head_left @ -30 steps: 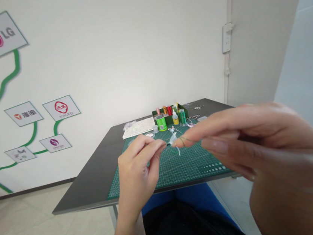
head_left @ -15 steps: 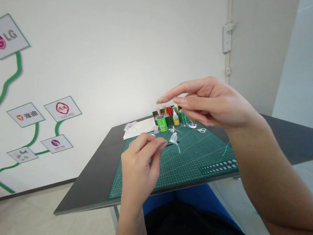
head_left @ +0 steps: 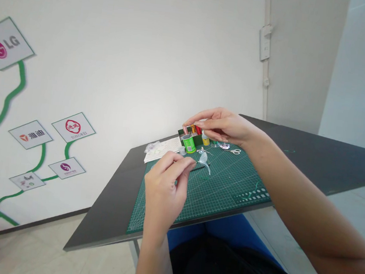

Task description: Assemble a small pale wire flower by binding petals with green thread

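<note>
My left hand (head_left: 165,192) is closed in a pinch above the cutting mat, on a small pale-blue, petal-shaped piece (head_left: 203,158). A curved tail of the piece hangs to the right of the fingertips; its stem is hidden in the fingers. Slightly above and farther out, my right hand (head_left: 225,125) is bent, with forefinger and thumb close together. It appears to grip a very fine thread, hardly visible here. A loose green thread (head_left: 255,188) trails over the green cutting mat (head_left: 222,190) below my right forearm.
Behind the hands stand a bright green can (head_left: 188,144), a dark box (head_left: 198,139) with coloured spools and a yellow-labelled bottle (head_left: 205,138). White scissors (head_left: 235,151) lie to their right, white sheets (head_left: 163,150) to the left. A wall borders the black table (head_left: 101,215).
My right hand has moved down and a little away from me, toward the spools. The green thread under its forearm has shifted lower. My left hand stays nearly in place with the pale-blue piece.
</note>
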`<act>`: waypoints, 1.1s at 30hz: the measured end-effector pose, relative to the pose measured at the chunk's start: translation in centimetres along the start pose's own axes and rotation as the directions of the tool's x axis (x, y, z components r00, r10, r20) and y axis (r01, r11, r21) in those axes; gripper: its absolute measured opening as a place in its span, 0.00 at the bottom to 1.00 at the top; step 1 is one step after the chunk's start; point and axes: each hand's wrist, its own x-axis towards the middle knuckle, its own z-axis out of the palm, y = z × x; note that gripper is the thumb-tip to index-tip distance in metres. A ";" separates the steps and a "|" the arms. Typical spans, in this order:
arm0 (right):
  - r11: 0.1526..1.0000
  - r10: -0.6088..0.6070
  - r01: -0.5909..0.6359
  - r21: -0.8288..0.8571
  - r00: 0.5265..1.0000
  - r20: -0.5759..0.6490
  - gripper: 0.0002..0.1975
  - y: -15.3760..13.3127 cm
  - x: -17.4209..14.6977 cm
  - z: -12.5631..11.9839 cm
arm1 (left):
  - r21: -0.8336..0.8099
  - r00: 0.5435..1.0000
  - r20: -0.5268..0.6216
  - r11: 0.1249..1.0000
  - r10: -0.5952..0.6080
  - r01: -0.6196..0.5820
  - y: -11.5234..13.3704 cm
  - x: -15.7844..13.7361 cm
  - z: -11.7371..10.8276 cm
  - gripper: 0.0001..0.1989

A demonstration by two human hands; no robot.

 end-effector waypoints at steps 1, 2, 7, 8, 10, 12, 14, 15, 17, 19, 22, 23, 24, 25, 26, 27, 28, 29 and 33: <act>1.000 0.014 -0.014 0.002 1.000 -0.002 0.17 0.4 0.0 -0.1 | -0.003 1.000 -0.001 1.000 -0.001 0.001 0.0 0.0 0.0 0.08; 1.000 0.026 -0.026 0.005 1.000 -0.004 0.17 0.7 0.0 -0.1 | -0.008 1.000 -0.001 1.000 -0.004 0.004 -0.1 0.0 0.1 0.08; 0.997 0.072 -0.071 0.028 0.997 -0.012 0.17 2.4 -0.4 0.2 | -0.022 1.000 -0.013 1.000 -0.010 0.009 -0.2 0.2 0.2 0.08; 0.996 0.085 -0.085 0.031 0.996 -0.014 0.17 2.8 -0.5 0.4 | -0.024 1.000 -0.019 1.000 -0.008 0.007 -0.2 0.3 0.2 0.08; 0.993 0.115 -0.114 0.040 0.993 -0.016 0.17 3.6 -0.8 0.7 | -0.031 1.000 -0.028 0.999 -0.010 0.009 -0.2 0.3 0.3 0.08; 0.990 0.136 -0.135 0.049 0.991 -0.019 0.17 4.5 -1.1 1.1 | -0.039 0.999 -0.028 0.999 -0.021 0.019 -0.3 0.3 0.3 0.08; 0.987 0.153 -0.152 0.056 0.988 -0.022 0.17 5.3 -1.7 1.5 | -0.043 0.999 -0.027 0.999 -0.029 0.028 -0.3 0.3 0.3 0.08; 0.985 0.165 -0.163 0.061 0.986 -0.026 0.17 5.6 -2.0 1.8 | -0.042 0.999 -0.030 0.999 -0.030 0.029 -0.3 0.2 0.3 0.08; 0.979 0.191 -0.188 0.076 0.981 -0.039 0.17 6.1 -2.8 2.3 | -0.039 0.999 -0.039 0.999 -0.033 0.031 -0.3 0.2 0.3 0.08; 0.973 0.218 -0.212 0.089 0.974 -0.057 0.18 6.5 -3.7 2.7 | -0.039 0.998 -0.045 0.998 -0.041 0.039 -0.4 0.2 0.3 0.08; 0.964 0.252 -0.245 0.101 0.966 -0.064 0.19 6.9 -5.0 3.4 | -0.059 0.997 -0.047 0.996 -0.064 0.061 -0.6 0.2 0.5 0.07; 0.960 0.263 -0.256 0.111 0.963 -0.057 0.19 7.0 -5.4 3.6 | -0.066 0.996 -0.048 0.995 -0.075 0.072 -0.7 0.2 0.6 0.07; 0.956 0.273 -0.265 0.125 0.961 -0.052 0.19 7.1 -5.7 3.8 | -0.072 0.995 -0.047 0.994 -0.088 0.085 -0.8 0.2 0.6 0.07; 0.952 0.280 -0.271 0.141 0.959 -0.048 0.20 7.2 -6.1 4.0 | -0.075 0.994 -0.045 0.992 -0.102 0.098 -0.9 0.2 0.7 0.06; 0.948 0.286 -0.276 0.156 0.957 -0.044 0.20 7.3 -6.4 4.2 | -0.079 0.993 -0.043 0.991 -0.113 0.109 -1.1 0.2 0.9 0.06; 0.946 0.288 -0.278 0.169 0.957 -0.041 0.20 7.5 -6.6 4.4 | -0.083 0.992 -0.041 0.990 -0.121 0.117 -1.2 0.3 1.0 0.06; 0.944 0.286 -0.275 0.180 0.957 -0.040 0.20 7.6 -6.9 4.6 | -0.089 0.991 -0.039 0.988 -0.126 0.123 -1.3 0.3 1.1 0.06; 0.944 0.281 -0.269 0.190 0.959 -0.038 0.19 7.7 -7.1 4.9 | -0.096 0.991 -0.038 0.987 -0.131 0.127 -1.4 0.4 1.2 0.06; 0.942 0.267 -0.250 0.225 0.963 -0.046 0.18 8.0 -7.8 5.6 | -0.111 0.989 -0.032 0.984 -0.147 0.143 -2.0 0.6 1.7 0.07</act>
